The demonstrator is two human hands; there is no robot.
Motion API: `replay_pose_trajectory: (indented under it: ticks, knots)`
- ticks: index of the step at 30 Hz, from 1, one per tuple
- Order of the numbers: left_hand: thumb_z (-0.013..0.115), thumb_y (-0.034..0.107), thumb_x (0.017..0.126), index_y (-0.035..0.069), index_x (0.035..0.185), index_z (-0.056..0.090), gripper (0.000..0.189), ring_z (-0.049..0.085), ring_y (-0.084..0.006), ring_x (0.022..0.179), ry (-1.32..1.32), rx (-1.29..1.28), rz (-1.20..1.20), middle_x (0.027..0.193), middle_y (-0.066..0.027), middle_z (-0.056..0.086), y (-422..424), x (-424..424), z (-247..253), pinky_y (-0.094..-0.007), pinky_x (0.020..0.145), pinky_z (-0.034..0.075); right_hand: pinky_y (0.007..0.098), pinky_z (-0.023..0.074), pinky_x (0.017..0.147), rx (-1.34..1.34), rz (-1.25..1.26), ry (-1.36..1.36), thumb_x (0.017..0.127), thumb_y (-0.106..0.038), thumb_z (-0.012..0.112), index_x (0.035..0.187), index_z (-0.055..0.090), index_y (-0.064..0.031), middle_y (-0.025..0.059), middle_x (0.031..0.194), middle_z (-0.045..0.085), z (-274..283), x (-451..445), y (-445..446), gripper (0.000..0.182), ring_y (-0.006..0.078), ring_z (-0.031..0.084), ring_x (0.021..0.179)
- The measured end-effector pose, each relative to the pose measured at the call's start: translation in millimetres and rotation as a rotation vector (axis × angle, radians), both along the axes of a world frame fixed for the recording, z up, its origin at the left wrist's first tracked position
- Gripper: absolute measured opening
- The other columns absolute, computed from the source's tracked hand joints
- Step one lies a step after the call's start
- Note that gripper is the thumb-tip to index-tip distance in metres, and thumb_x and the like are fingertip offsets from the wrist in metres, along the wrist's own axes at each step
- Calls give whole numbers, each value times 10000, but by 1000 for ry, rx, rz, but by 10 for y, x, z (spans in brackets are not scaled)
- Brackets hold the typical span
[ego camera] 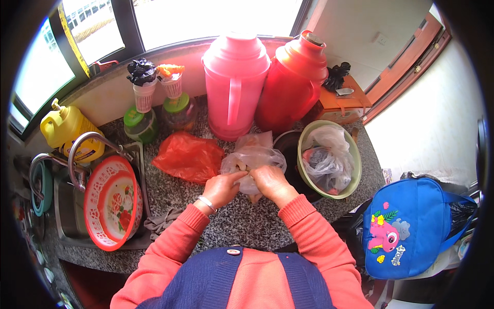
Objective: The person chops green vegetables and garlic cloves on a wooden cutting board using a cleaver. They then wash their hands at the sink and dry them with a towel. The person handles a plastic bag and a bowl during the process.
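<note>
On the speckled granite countertop (231, 228) before me lies a clear plastic bag (266, 156) with pale pieces inside, too unclear to name. My left hand (224, 189), with a silver bracelet at the wrist, pinches the near edge of this bag. Beside it my right hand (272, 181) has its fingers curled on the same bag, their tips close to those of the left. A crumpled red plastic bag (189, 156) lies to the left. Right of my hands, a light green basin (357, 166) holds clear plastic bags and leans over a dark round vessel (287, 146).
Pink (237, 85) and red (293, 85) thermos flasks stand behind. Green-lidded jars (141, 123), a yellow jug (71, 131), a sink with an enamel basin (112, 204) and a grey cloth (164, 222) are left. A blue bag (405, 228) is right, an orange box (343, 100) back right.
</note>
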State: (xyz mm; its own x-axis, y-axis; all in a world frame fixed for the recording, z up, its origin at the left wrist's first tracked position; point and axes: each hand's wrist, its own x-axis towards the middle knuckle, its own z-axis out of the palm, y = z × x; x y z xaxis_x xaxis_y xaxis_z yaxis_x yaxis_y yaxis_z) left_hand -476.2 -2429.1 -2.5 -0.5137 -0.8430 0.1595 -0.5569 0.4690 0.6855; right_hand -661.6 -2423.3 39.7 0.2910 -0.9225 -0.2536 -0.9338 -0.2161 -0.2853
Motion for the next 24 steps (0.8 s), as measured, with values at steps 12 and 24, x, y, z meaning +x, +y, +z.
replay_pose_trajectory:
  ticks: [12, 24]
  knots:
    - [595, 172, 753, 168, 778, 637, 49, 640, -289, 646, -468, -179, -139, 685, -78, 599, 67, 75, 135, -417, 544, 505, 411, 513, 770, 334, 43, 181, 833, -189, 547, 903, 705, -46, 181, 917, 682, 328, 26, -50, 224, 346, 652, 906]
    - [588, 162, 743, 214, 771, 696, 123, 630, -271, 679, -600, -223, -98, 713, -58, 577, 67, 101, 146, -388, 569, 513, 356, 520, 646, 34, -131, -378, 878, -160, 497, 962, 672, -46, 123, 853, 672, -253, 177, -99, 226, 237, 667, 741]
